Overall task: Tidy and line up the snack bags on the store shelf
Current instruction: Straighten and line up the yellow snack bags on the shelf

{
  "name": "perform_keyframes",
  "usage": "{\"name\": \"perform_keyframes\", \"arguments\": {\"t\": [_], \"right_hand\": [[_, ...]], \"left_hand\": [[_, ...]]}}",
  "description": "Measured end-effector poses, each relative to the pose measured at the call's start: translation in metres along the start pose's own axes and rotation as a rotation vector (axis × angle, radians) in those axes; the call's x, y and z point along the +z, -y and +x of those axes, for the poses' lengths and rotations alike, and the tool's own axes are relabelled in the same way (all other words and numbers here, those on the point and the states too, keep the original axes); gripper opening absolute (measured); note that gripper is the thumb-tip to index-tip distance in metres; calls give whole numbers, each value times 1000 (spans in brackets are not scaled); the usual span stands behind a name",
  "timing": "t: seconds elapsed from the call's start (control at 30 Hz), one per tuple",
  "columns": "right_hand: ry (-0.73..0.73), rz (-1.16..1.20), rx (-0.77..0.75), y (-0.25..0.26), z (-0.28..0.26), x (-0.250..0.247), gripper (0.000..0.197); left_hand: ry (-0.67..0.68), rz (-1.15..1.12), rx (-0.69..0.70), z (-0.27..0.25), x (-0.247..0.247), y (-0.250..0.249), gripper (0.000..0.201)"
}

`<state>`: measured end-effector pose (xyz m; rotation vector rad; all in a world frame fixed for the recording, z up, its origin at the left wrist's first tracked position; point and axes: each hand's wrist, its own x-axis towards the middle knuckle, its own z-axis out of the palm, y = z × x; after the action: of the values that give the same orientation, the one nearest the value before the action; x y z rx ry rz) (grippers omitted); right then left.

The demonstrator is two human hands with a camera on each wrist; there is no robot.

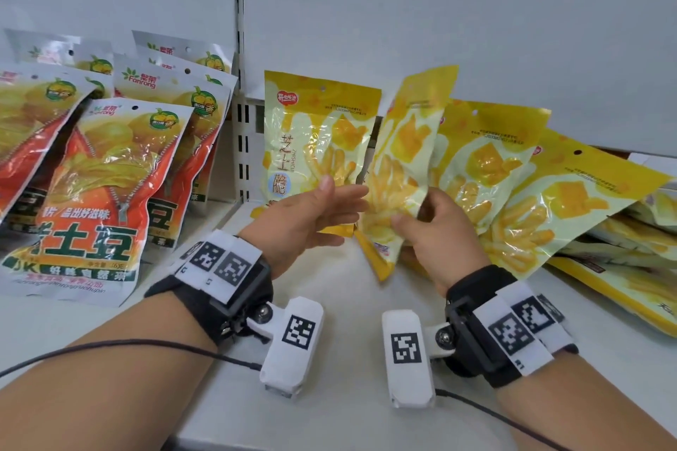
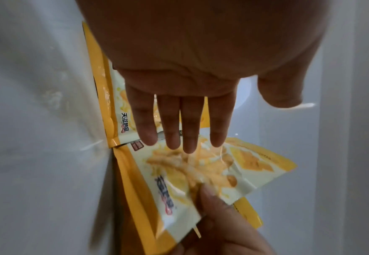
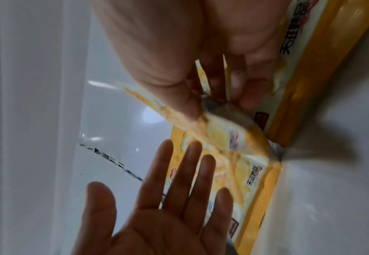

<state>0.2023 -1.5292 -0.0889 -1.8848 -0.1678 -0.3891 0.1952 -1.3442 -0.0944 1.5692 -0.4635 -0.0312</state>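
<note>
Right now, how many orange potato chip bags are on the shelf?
5 show: one in front, one at the far left, one right of the front bag, two at the back. More may be hidden.

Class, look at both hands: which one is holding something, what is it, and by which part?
The right hand pinches a yellow snack bag near its lower middle, thumb on the front. The left hand is flat and holds nothing.

Right hand (image 1: 436, 231) pinches yellow bag (image 1: 403, 172) — seemingly lifted.
</note>
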Motion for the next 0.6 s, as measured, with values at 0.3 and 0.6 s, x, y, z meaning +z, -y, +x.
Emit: {"name": "perform_keyframes", "arguments": {"t": [0.3, 0.6], "right_hand": [[-294, -6, -97, 6, 6, -20, 48], [-576, 93, -200, 17, 5, -38, 31]], "left_hand": [[-516, 55, -27, 14, -26, 8, 19], [-763, 343, -246, 38, -50, 9, 59]]}}
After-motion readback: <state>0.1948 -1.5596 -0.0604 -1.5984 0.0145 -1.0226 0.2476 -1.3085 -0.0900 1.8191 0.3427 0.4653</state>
